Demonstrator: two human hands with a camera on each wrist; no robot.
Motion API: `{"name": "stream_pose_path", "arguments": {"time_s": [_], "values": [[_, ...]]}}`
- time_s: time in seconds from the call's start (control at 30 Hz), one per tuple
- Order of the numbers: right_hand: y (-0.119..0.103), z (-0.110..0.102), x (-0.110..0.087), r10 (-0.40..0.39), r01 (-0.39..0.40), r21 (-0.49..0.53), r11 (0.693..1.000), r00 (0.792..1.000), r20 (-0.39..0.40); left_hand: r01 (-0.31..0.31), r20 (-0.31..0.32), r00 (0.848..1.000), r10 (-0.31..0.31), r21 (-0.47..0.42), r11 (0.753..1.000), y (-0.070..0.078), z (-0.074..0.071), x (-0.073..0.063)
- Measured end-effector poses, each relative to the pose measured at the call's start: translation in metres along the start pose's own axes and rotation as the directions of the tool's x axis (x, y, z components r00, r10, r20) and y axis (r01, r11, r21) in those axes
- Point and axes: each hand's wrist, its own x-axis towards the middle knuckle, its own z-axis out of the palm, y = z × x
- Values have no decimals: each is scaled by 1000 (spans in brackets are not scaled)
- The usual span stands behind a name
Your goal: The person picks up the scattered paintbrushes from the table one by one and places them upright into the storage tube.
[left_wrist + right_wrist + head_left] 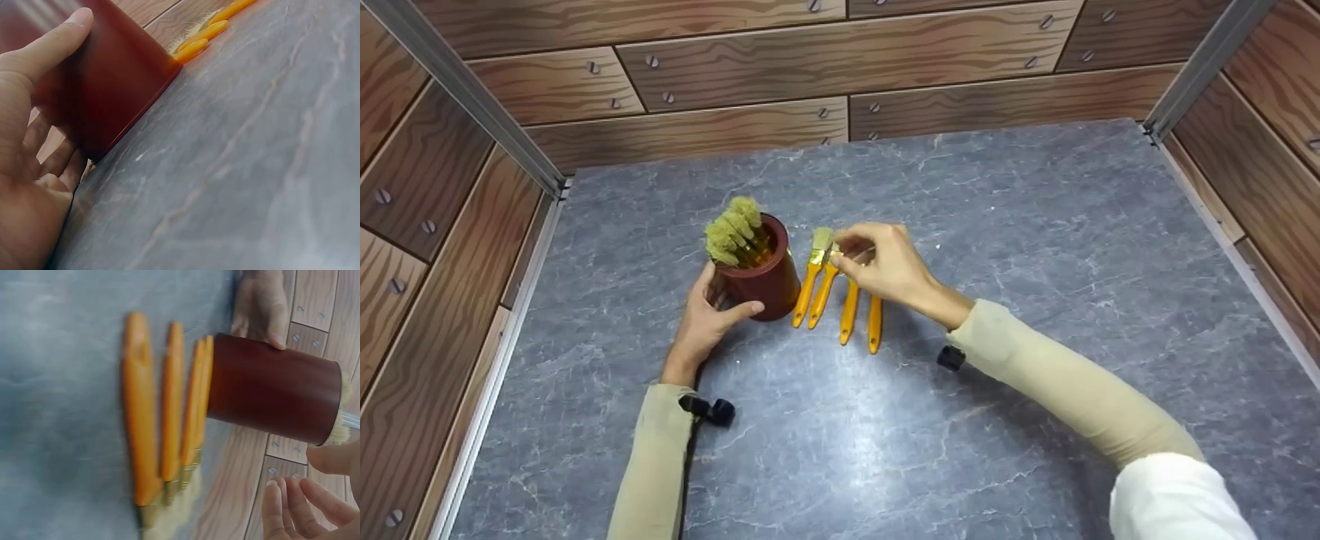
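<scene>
A dark red-brown cup (761, 292) stands on the table, holding several paintbrushes with bushy pale bristles (733, 234) upward. My left hand (699, 326) grips the cup's near left side; in the left wrist view its thumb (59, 39) presses the wall. Right of the cup lie several flat paintbrushes with orange handles (823, 296), bristles pointing away from me. Over their bristle ends hovers my right hand (894, 262), partly hiding two of them. In the right wrist view its fingers (298, 506) are loosely bent, thumb apart, with nothing seen between them.
The grey marbled tabletop (840, 420) is bounded by a wood-patterned back wall (825, 60) and side walls with metal corner posts (480, 97). Small black devices (951, 358) sit at both wrists.
</scene>
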Motion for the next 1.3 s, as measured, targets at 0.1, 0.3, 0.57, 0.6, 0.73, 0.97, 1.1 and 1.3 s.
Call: {"name": "stream_pose_path", "arguments": {"time_s": [0.1, 0.3, 0.57, 0.6, 0.73, 0.97, 1.1, 1.3], "values": [[11, -1, -7, 16, -15, -26, 1000, 1000, 20, -2, -2, 1000, 2, -5, 1000, 1, 0, 0], [30, -4, -21, 84, -80, -62, 995, 994, 64, -11, 8, 1000, 11, -4, 1000, 2, 1, 0], [48, -5, -34, 153, -136, -192, 972, 985, 77, -5, 3, 1000, 5, -16, 1000, 1, 1, 0], [49, -5, -35, 166, -146, -207, 967, 983, 82, -3, 2, 1000, 3, -16, 1000, 1, 1, 0], [50, -7, -38, 226, -196, -237, 951, 968, 107, -6, 6, 1000, 6, -18, 1000, 1, 0, 0], [51, -12, -45, 337, -320, -164, 933, 937, 91, -21, 18, 1000, 21, -32, 999, 0, 1, 1], [54, -14, -49, 395, -390, -77, 917, 917, 58, -22, 16, 1000, 23, -32, 999, 1, 1, 1], [58, -14, -50, 460, -461, 7, 888, 886, 52, -16, 17, 1000, 16, -36, 999, 0, 2, 1]]}}
